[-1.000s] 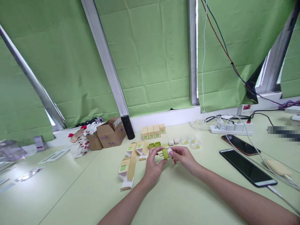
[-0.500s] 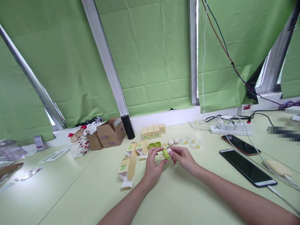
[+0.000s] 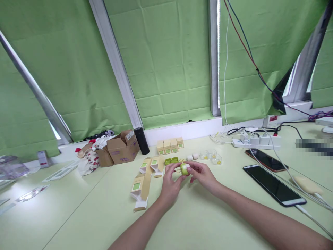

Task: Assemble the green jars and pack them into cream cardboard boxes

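Observation:
My left hand (image 3: 171, 182) pinches a small green case (image 3: 184, 169) with a pale loop on its left side. A small white piece (image 3: 187, 166) sits at the case's right end, and the fingers of my right hand (image 3: 201, 175) press around it. How deep the white piece lies in the case is partly hidden by my fingers. Just beyond my hands are a pair of open green cups (image 3: 171, 160), small white cylinders (image 3: 192, 157) and clear round cups with yellow spots (image 3: 212, 156). Opened cream cartons (image 3: 140, 187) lie left of my left hand.
Small closed cream boxes (image 3: 170, 146) stand in a row at the back. Behind them to the left are a black cylinder (image 3: 142, 140) and a cardboard box (image 3: 123, 149). Phones (image 3: 274, 185), cables and a white power strip (image 3: 256, 142) lie on the right.
The white piece has moved left against the green case, and the case has turned slightly between my fingers. Both hands stay in about the same place.

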The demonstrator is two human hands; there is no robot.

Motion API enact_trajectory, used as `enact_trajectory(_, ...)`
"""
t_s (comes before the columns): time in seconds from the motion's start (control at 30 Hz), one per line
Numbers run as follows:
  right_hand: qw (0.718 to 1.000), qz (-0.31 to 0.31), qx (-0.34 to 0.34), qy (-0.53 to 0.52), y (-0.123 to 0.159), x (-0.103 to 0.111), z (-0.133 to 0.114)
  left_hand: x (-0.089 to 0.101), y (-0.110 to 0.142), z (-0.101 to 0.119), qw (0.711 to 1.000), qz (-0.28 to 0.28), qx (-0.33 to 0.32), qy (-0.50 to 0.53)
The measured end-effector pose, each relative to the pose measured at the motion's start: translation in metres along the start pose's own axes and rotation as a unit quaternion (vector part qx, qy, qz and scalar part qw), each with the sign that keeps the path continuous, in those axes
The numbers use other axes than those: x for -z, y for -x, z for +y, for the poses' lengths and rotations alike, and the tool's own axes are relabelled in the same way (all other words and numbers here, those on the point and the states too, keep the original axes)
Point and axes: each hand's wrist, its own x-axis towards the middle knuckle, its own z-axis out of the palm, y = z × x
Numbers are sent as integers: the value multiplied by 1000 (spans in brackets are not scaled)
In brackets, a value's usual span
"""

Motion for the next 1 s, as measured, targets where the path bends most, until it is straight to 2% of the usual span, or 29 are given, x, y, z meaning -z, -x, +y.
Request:
enact_trajectory(0.13, 999, 17, -10, -48, 1, -4, -5, 0, 3, 2, 998, -13, -37, -42)
enact_trajectory(0.27, 996, 40, -20, -73, 2, -7, -7, -2, 8, 2, 993, 2, -70, -91)
enact_trajectory(0.4, 995, 51, -32, -80, 6, -10, -8, -6, 12, 1, 991, -21, -91, -96)
enact_trajectory(0.53, 997, 33, -31, -67, 7, -12, -6, -7, 13, 3, 995, -26, -64, -65)
enact_trajectory(0.7, 999, 14, -1, -42, 6, -12, 2, -7, 10, 5, 999, -16, 11, 48)
enact_trajectory(0.8, 998, 21, 45, 33, 7, -9, 4, -6, 4, 3, 989, -10, 44, 140)
enact_trajectory(0.87, 987, 36, 101, 119, 9, -6, 3, -6, 1, 0, 980, -7, 65, 188)
enact_trajectory(1.0, 924, 27, 226, 308, 13, 0, -2, -8, 0, -2, 966, -33, 95, 237)
